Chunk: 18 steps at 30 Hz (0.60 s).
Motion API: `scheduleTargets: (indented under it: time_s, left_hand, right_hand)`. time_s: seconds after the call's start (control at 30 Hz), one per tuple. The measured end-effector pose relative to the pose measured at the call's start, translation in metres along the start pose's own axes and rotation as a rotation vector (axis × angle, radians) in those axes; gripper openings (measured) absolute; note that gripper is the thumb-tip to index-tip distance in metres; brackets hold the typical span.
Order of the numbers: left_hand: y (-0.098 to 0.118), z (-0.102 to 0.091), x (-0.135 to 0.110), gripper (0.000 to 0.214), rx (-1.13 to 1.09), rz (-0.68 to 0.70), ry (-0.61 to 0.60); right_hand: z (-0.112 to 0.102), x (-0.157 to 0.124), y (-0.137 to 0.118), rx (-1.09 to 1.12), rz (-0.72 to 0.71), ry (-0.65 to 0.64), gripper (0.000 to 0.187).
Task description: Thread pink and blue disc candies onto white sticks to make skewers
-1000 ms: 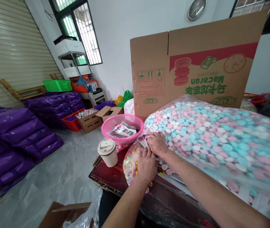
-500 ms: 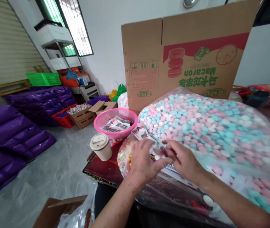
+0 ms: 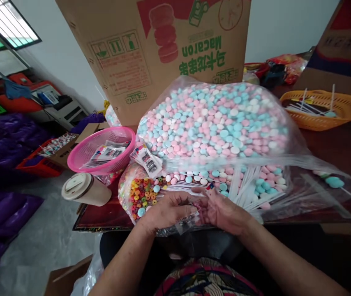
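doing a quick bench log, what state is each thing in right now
left hand: closed on clear packet
right hand: curled, grip unclear
clear packet: between the hands, contents hard to make out
cup: lid on
pink basket: holding packets
packet pile: fanned, beside the pink basket
orange basket: part filled
large bag: full, bulging
carton: standing, print upside down
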<state>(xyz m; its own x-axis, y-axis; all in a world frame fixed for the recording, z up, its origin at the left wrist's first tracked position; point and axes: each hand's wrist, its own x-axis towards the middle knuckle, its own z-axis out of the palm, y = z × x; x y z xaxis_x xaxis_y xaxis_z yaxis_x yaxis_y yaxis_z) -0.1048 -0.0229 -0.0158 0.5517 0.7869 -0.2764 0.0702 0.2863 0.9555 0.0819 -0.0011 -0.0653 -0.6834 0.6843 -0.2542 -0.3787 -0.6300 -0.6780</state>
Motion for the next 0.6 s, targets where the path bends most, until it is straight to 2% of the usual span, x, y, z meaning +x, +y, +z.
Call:
scheduleTargets:
  time_s: [0.07, 0.2, 0.27, 0.33, 0.37, 0.4, 0.5, 0.6]
  left_hand:
    - [0.004, -0.003, -0.001, 0.025, 0.152, -0.025, 0.001]
    - [0.005, -0.004, -0.003, 0.021, 0.601, -0.069, 0.088]
    - [0.003, 0.002, -0.002, 0.024, 0.864, -0.073, 0.274]
    - [-0.001, 0.012, 0.003, 0.042, 1.018, -0.009, 0.489]
    - [-0.003, 0.017, 0.007, 0.048, 1.012, 0.030, 0.558]
    - [-0.007, 0.022, 0.011, 0.045, 0.944, 0.057, 0.576]
    - [-0.020, 0.031, 0.021, 0.018, 0.584, 0.031, 0.504]
    - [-0.028, 0.031, 0.025, 0.020, 0.408, 0.028, 0.418]
  right_hand:
    - [-0.005, 0.000, 0.004, -0.098, -0.033, -0.010, 0.042]
    - [-0.015, 0.000, 0.009, -0.432, -0.196, 0.259, 0.027]
    - [-0.016, 0.000, 0.012, -0.505, -0.234, 0.345, 0.027]
    - [-0.015, 0.000, 0.017, -0.512, -0.254, 0.397, 0.029]
    - [-0.014, -0.001, 0.019, -0.516, -0.259, 0.407, 0.030]
    - [-0.012, -0.002, 0.020, -0.523, -0.262, 0.409, 0.031]
    - [-0.013, -0.007, 0.020, -0.550, -0.260, 0.398, 0.032]
    - [-0.017, -0.013, 0.011, -0.638, -0.297, 0.332, 0.023]
